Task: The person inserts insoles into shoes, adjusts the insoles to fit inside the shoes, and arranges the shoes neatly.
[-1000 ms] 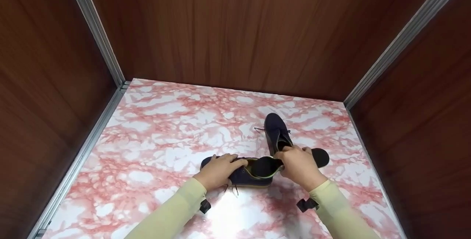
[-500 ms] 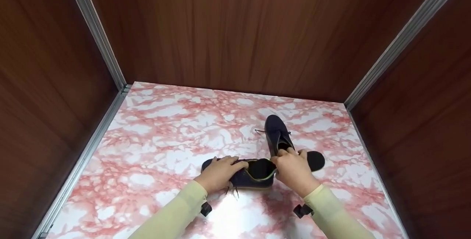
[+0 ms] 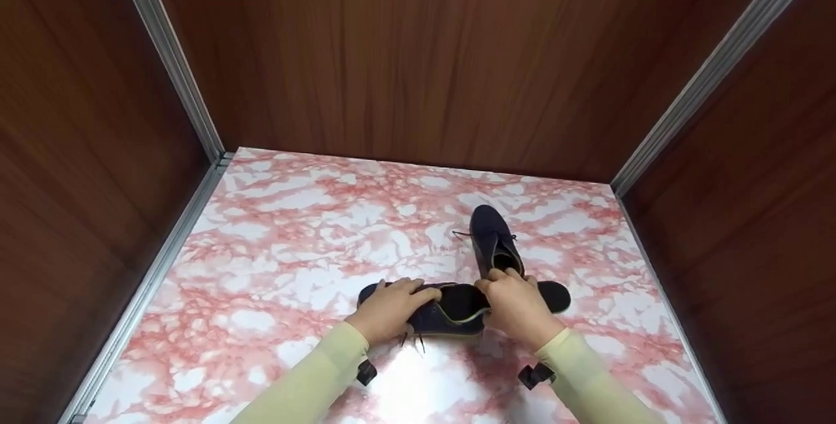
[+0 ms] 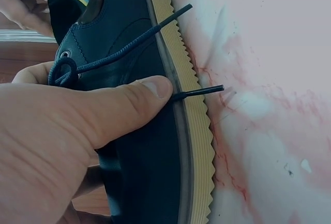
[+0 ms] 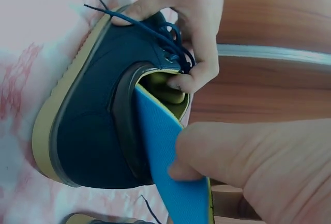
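A dark navy lace-up shoe [image 3: 450, 327] lies across the front of the surface, toe to the left. My left hand [image 3: 386, 311] grips its front part, thumb on one side near the loose lace [image 4: 116, 56] and a finger at the opening. My right hand [image 3: 518, 305] pinches an insole [image 5: 160, 146], black on one face and blue on the other with a yellow edge. One end of that insole is inside the shoe's opening; its rounded black end sticks out right of my hand. Inside the shoe, the insole's far tip is hidden.
A second navy shoe [image 3: 488, 231] stands just behind my right hand, toe pointing away, its laces loose. Brown wood-look panels [image 3: 418, 58] with metal corner strips [image 3: 173, 61] enclose the red-and-white marbled surface [image 3: 294, 234] on the back and both sides.
My right hand has shifted left and slightly nearer with the insole, which sits further into the shoe. My left hand stays on the shoe's front, almost still.
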`<state>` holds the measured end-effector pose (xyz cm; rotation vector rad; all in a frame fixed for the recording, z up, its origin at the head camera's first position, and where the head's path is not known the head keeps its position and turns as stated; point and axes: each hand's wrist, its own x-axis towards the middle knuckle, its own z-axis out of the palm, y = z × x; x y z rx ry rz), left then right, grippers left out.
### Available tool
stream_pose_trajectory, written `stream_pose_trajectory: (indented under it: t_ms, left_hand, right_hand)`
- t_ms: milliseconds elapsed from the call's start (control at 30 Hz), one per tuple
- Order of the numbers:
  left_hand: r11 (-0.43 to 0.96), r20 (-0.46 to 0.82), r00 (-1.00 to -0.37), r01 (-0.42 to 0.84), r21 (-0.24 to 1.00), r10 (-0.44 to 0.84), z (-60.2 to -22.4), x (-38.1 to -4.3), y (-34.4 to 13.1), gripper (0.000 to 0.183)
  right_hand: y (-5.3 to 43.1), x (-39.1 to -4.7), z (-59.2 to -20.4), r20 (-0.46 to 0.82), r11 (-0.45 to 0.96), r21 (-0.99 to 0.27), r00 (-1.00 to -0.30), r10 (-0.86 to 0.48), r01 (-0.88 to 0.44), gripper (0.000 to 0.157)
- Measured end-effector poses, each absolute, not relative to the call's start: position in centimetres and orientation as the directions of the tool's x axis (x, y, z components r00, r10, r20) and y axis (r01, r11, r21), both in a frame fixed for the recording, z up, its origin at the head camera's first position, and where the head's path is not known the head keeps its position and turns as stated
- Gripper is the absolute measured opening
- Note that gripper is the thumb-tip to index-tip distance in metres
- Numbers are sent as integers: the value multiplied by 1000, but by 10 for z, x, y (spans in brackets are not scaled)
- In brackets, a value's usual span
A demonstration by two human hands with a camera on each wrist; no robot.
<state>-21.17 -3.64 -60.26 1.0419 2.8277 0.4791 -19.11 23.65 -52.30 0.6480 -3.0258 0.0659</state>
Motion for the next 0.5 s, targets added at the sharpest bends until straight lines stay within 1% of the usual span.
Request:
stream_pose_trajectory:
  t_ms: [300,367,500]
  left_hand:
    - [714,19,-764,612,340,645,-602,-211,-37,94]
    - [713,18,-763,612,343,646,-601,-212,-38,94]
    - [710,14,-760,614,344,650,-601,-212,-39,94]
  right_hand:
    - [254,-198,-528,-39,910,-81,-911,-410,-406,78]
    - [259,-199,-527,-54,910,-82,-910,-410,-406,79]
    - [267,-201,-522,-84,912,-71,-909,-409,-404,71]
